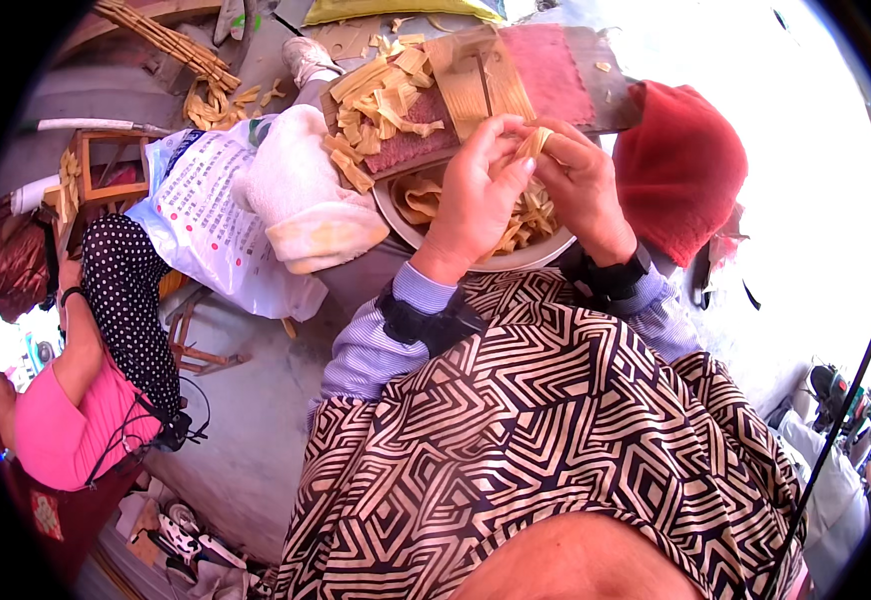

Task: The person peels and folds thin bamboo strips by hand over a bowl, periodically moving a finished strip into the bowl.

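Note:
My left hand [479, 188] and my right hand [586, 185] meet over a white basin [528, 260] at my lap. Between their fingertips they pinch a small folded pale yellow strip [535, 142]. Curled strips [529, 222] of the same yellow fill the basin, partly hidden by my wrists. Just beyond my hands lies a board with red cloth [553, 75] on it. A ribbed wooden piece [456, 72] with a dark slot rests across that cloth. Left of it is a loose pile of flat yellow strips [381, 95].
A white towel [306, 190] drapes to the left of the basin, a red cloth [681, 160] to the right. Farther left, a person in a pink top [81, 420] sits by a white printed bag [221, 215]. Bundled sticks [171, 42] lie at far left.

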Tool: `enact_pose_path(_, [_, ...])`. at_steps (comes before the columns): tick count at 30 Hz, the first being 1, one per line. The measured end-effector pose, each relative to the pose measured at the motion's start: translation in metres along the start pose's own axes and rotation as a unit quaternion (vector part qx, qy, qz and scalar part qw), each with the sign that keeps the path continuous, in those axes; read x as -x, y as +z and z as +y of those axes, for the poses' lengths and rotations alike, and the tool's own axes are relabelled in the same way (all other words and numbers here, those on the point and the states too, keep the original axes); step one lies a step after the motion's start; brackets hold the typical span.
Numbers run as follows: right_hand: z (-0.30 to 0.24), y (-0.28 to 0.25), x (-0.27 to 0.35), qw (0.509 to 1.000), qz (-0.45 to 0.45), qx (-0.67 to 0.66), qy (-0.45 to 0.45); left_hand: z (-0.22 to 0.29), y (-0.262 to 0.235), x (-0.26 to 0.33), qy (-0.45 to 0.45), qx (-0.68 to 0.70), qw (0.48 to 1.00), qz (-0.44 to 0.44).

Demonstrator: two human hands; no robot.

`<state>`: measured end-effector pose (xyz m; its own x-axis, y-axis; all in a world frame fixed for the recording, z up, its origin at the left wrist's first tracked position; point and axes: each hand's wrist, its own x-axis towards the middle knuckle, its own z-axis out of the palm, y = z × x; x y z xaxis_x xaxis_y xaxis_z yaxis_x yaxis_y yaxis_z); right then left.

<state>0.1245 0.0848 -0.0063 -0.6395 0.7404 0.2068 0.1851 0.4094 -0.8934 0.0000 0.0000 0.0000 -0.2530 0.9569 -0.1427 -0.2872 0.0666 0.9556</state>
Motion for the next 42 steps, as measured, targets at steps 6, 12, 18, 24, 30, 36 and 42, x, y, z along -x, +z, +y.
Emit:
enact_pose_path(6, [0.004,-0.022,-0.001,0.981,-0.082,-0.053,0.168,-0.003,0.008,-0.002,0.06,-0.076,0.995,-0.021])
enact_pose_path(12, [-0.001,-0.004,-0.005,0.972,0.03,0.191,-0.135,-0.004,0.004,-0.015,0.015,-0.121,0.992,0.016])
enact_pose_path(18, [-0.008,-0.002,0.0,0.996,0.089,-0.003,0.004,-0.005,-0.011,-0.011,-0.048,-0.187,0.981,0.03])
enact_pose_path(24, [0.005,-0.005,0.005,0.996,0.065,-0.055,0.035,-0.005,-0.032,0.018,-0.099,-0.067,0.992,-0.038])
enact_pose_path(30, [-0.006,-0.015,0.008,0.976,-0.058,-0.15,0.146,-0.015,-0.041,0.025,0.004,-0.242,0.97,0.012])
enact_pose_path(36, [-0.004,-0.011,0.013,0.975,-0.029,-0.135,0.176,-0.004,-0.022,0.018,0.19,-0.446,0.871,0.073])
enact_pose_path(42, [-0.006,-0.004,0.013,0.974,-0.054,-0.091,0.199,-0.004,-0.024,0.003,0.167,-0.545,0.816,0.097])
